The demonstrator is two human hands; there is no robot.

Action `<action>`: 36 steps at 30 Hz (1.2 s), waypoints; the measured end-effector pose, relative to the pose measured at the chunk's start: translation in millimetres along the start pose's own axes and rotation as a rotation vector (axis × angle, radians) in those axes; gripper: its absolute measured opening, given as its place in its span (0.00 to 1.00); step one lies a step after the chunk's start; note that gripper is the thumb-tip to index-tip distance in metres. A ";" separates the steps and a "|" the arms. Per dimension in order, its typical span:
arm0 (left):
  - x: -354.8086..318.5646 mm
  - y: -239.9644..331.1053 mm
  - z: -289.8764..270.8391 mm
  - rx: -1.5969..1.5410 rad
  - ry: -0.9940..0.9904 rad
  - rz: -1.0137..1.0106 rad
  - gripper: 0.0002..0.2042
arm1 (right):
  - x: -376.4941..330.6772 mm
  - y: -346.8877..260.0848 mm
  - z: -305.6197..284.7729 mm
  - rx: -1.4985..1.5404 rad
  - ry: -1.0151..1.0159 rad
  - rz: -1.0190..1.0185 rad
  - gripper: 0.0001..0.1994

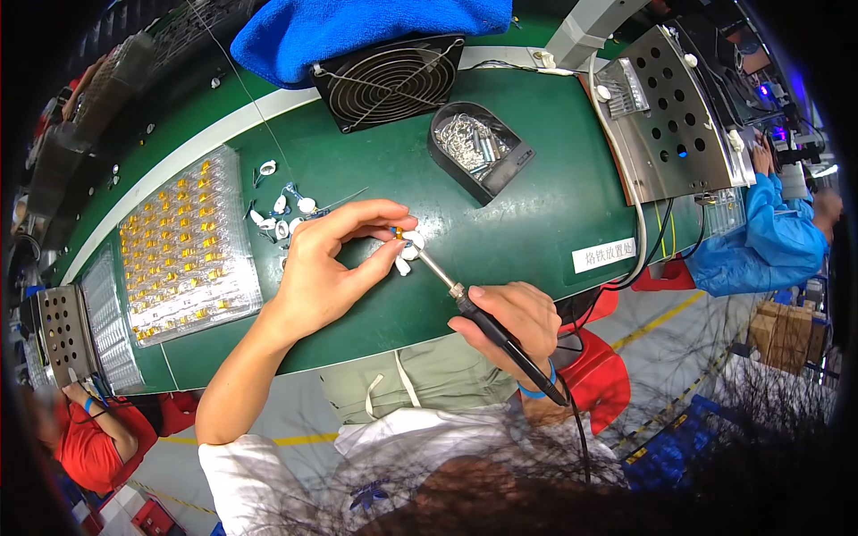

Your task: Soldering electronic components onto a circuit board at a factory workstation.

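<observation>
My left hand [331, 263] pinches a small gold-coloured part [399, 233] with a bit of blue on it between thumb and forefinger. Just beside the fingertips are small white round pieces [412, 248], partly hidden; whether they are joined to the gold part I cannot tell. In my right hand [518, 323] is a soldering iron [487, 323], gripped by its black handle. Its metal tip points up and left, at the pinched part or very close to it. Several white round pieces with blue wires [282, 205] lie loose beyond my left hand.
A clear tray [241, 299] of gold-coloured parts lies left on the green bench [545, 210]. A black fan [391, 82] with a blue towel [375, 22] stands at the back. Right of it are a black bin [483, 192] of metal pieces and a perforated metal box [657, 165]. Co-workers sit both sides.
</observation>
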State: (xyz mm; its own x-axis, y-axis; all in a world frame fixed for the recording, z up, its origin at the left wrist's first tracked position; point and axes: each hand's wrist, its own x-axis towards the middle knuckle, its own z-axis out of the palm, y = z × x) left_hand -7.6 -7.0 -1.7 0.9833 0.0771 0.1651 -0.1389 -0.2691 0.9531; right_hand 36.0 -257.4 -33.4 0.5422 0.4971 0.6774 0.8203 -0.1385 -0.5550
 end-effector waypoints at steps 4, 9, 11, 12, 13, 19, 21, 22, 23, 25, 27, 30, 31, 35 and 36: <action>0.1 -0.6 0.4 0.003 0.002 0.005 0.16 | -0.4 0.4 -0.2 -0.002 -0.006 -0.001 0.21; 0.7 1.0 1.0 0.017 0.010 0.007 0.15 | -0.5 0.6 -0.3 -0.006 -0.013 -0.001 0.21; 0.7 0.5 1.0 0.017 0.012 0.012 0.15 | -0.6 1.0 0.1 -0.006 -0.015 -0.002 0.22; 0.8 0.4 1.1 0.018 0.014 0.017 0.15 | -1.0 1.2 0.3 -0.002 -0.013 -0.002 0.22; 0.9 0.2 1.1 0.018 0.013 0.017 0.15 | -1.4 1.3 0.4 0.001 -0.012 -0.002 0.22; 0.8 -0.7 2.4 0.051 0.022 0.050 0.15 | -1.0 0.9 -0.5 0.006 -0.017 -0.001 0.22; 0.6 0.8 2.5 0.100 0.028 0.063 0.15 | -1.0 0.6 -0.6 0.007 -0.015 -0.002 0.22; 0.6 1.1 1.3 0.098 0.028 0.063 0.15 | -0.8 0.3 -0.6 0.006 -0.015 -0.003 0.22; 0.5 1.3 -0.5 0.131 0.001 0.067 0.15 | -0.6 0.2 -0.4 0.005 -0.016 -0.003 0.22; 0.7 2.8 -1.2 0.167 -0.027 0.068 0.16 | -0.8 0.5 -0.6 0.015 -0.016 -0.004 0.22; 0.7 3.7 -0.9 0.214 -0.025 0.082 0.15 | -0.8 0.5 -0.9 0.017 -0.018 -0.003 0.22; 0.8 3.1 0.0 0.243 -0.009 0.108 0.15 | -0.5 0.6 -0.6 0.019 -0.019 -0.006 0.23; 0.8 3.1 -0.1 0.243 -0.010 0.108 0.15 | -0.4 0.7 -0.5 0.019 -0.018 -0.010 0.23; 0.8 4.1 -0.2 0.272 -0.008 0.132 0.15 | -0.7 0.6 -0.8 0.021 -0.017 -0.012 0.23; 0.9 4.1 -0.1 0.275 -0.008 0.140 0.15 | -0.9 -0.3 -1.1 0.011 -0.009 -0.014 0.23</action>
State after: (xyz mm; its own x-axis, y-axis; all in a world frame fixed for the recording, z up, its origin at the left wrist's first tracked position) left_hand -7.2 -7.9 2.4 0.9578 0.0137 0.2871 -0.2373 -0.5260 0.8167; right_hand 35.5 -258.8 -33.4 0.5290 0.5065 0.6809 0.8258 -0.1223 -0.5506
